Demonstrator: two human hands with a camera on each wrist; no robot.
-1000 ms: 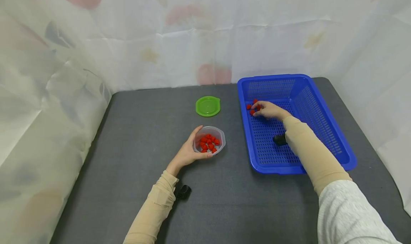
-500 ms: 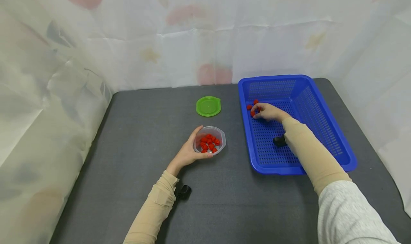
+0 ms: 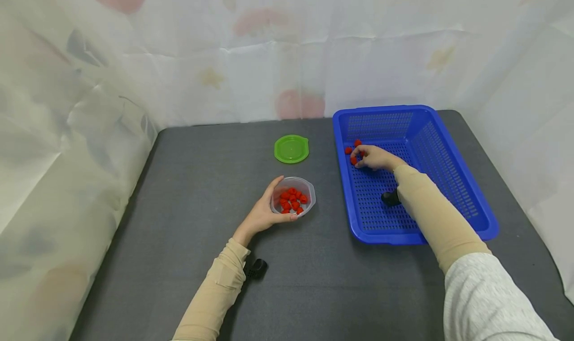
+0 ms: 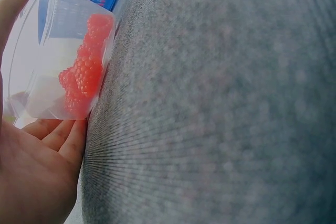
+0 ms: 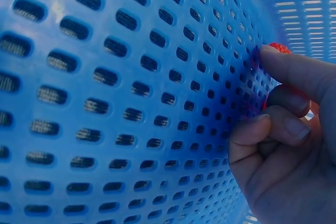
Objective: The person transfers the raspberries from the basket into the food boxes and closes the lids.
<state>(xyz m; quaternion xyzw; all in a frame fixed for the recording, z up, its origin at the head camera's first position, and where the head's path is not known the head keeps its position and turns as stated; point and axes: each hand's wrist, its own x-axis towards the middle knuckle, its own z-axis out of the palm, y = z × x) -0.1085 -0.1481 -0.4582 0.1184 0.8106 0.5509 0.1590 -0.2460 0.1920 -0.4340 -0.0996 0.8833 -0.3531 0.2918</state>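
In the head view my left hand [image 3: 260, 214] grips a clear plastic container [image 3: 309, 189] from its left side, thumb in front and fingers behind. Several red raspberries [image 3: 292, 197] lie in its bottom; the left wrist view shows these raspberries [image 4: 86, 72] through the wall. My right hand [image 3: 375, 157] is down inside the blue basket [image 3: 352, 196], pinching a raspberry [image 3: 354, 160] between thumb and finger near the left wall. Other raspberries [image 3: 348, 150] lie close to the fingertips. In the right wrist view the thumb and curled fingers partly hide a raspberry [image 5: 280, 48].
A green lid [image 3: 291, 149] lies flat on the grey table [image 3: 202, 181] behind the container. The perforated basket stands at the right with raised walls. A patterned white sheet [image 3: 202, 72] hangs behind and at both sides of the table.
My right thumb and finger have closed on a raspberry, and the hand has shifted very slightly toward me. The left hand and container have stayed in place.
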